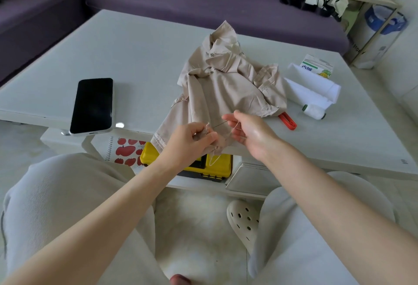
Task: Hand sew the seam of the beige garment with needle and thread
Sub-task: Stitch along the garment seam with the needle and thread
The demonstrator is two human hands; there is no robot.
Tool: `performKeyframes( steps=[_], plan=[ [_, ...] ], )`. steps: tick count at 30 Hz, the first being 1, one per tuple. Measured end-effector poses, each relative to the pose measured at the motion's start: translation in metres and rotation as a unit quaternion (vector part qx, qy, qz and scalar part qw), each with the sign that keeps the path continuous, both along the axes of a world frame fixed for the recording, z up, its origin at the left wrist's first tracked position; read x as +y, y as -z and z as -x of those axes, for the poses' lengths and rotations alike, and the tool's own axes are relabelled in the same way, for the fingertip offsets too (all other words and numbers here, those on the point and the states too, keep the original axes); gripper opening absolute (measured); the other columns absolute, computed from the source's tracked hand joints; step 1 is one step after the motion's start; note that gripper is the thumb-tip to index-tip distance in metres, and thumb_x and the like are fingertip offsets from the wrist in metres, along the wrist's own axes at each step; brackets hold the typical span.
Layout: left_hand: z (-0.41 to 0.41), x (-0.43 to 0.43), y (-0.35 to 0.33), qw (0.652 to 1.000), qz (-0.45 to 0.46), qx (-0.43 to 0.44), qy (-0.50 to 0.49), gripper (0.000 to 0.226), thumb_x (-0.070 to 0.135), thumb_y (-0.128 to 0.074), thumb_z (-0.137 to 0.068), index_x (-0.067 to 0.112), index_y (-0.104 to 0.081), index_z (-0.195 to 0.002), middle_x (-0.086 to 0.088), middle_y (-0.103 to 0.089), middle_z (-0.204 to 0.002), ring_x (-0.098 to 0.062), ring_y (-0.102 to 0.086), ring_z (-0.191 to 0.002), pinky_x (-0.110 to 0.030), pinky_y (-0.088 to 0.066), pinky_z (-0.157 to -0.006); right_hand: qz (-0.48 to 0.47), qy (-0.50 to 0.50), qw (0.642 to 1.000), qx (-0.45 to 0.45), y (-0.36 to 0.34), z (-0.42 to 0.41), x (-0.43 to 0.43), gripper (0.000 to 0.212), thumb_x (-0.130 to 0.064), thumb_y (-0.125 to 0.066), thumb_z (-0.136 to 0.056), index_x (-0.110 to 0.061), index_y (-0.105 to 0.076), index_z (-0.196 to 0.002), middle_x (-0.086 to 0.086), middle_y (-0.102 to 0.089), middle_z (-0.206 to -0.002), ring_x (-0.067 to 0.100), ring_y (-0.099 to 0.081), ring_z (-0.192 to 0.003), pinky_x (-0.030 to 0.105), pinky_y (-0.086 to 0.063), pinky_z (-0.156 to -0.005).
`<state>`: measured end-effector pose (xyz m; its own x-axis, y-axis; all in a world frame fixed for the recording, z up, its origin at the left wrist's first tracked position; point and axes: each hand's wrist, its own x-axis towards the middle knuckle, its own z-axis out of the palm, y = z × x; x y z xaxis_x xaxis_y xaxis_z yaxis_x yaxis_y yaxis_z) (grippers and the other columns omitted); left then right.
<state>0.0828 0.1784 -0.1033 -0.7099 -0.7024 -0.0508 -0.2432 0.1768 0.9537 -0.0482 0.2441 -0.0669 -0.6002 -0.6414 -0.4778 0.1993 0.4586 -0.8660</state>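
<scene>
Crumpled beige garment point(226, 85) heaped on the counter point(135, 58), hemmed corner drooping over the near edge. Below that corner, yellow box point(220, 167) on the lower shelf, contents hidden. Left hand point(192, 140) curled, pinching the garment's seam edge. Right hand point(246, 131) just right of it, thumb and forefinger nipping the needle point(220, 124). Pale thread point(213, 160) dangling beneath.

— What's that crumpled beige garment point(226, 85) made of?
— Thin matt woven cloth, frayed at my left hand point(187, 142). The slim needle point(220, 124) looks like dark metal.
— And around it?
— A matt white tabletop point(140, 47), a glossy black phone point(92, 104), a shiny yellow plastic box point(148, 154).
</scene>
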Motion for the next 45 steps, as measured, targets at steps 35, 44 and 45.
performKeyframes(
  steps=[35,44,45],
  plan=[
    [0.009,-0.004,-0.003,0.991,-0.091,0.062,-0.074,0.016,0.026,-0.058,-0.090,0.018,-0.049,-0.100,-0.004,-0.062,-0.084,-0.010,-0.061,-0.072,-0.019,-0.049,-0.060,0.025,-0.152,0.960,0.233,0.007,0.008,-0.001,0.033,-0.021,-0.036,-0.100,-0.017,-0.066,-0.087,-0.005,-0.068,-0.080,0.002,-0.052,-0.047,0.020,-0.046,-0.054],
    [0.010,-0.008,-0.001,0.974,-0.134,0.109,-0.146,0.008,0.026,-0.058,-0.092,0.019,-0.053,-0.093,0.002,-0.056,-0.077,-0.009,-0.056,-0.070,-0.025,-0.048,-0.066,0.035,-0.175,0.906,0.383,0.034,-0.019,-0.003,0.031,-0.018,-0.032,-0.101,-0.015,-0.055,-0.079,-0.002,-0.054,-0.061,0.025,-0.057,-0.065,0.037,-0.047,-0.065],
    [0.010,-0.008,0.000,0.973,-0.140,0.112,-0.147,0.008,0.025,-0.058,-0.091,0.019,-0.053,-0.093,0.001,-0.057,-0.079,-0.012,-0.057,-0.074,-0.029,-0.049,-0.070,0.046,-0.166,0.910,0.377,0.035,-0.017,-0.004,0.031,-0.018,-0.033,-0.101,-0.015,-0.055,-0.079,-0.001,-0.055,-0.062,0.026,-0.059,-0.066,0.038,-0.048,-0.066]
  ],
)
